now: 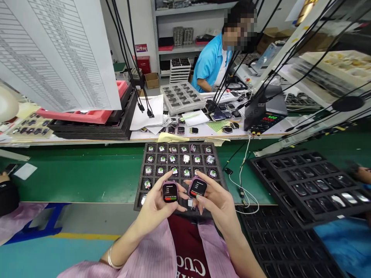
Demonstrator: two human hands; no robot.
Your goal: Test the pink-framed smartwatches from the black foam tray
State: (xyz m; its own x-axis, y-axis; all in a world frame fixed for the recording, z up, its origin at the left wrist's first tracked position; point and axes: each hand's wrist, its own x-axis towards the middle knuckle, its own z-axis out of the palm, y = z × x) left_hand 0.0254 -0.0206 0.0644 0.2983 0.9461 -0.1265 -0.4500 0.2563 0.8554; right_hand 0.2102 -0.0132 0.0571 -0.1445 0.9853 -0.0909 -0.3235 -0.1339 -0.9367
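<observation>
My left hand (158,206) grips a purple smartwatch body (170,192) by its edges, its dark screen lit with white text and a red and green strip at the bottom. In my right hand (216,197) is a second purple smartwatch body (198,187), slightly tilted, with similar text and a red strip; the thumb lies at its lower edge. Both are held side by side above a black foam tray (142,170). Several more watch bodies sit in its compartments, many with lit screens. My hands hide part of the tray's near rows.
Stacked black foam trays (307,185) of watch parts stand at the right. A power supply (265,112) with a lit display sits on the raised shelf. Black cables (127,50) hang overhead, and a printed sheet (58,58) hangs at the left. Beyond the bench is a co-worker (210,61) in blue.
</observation>
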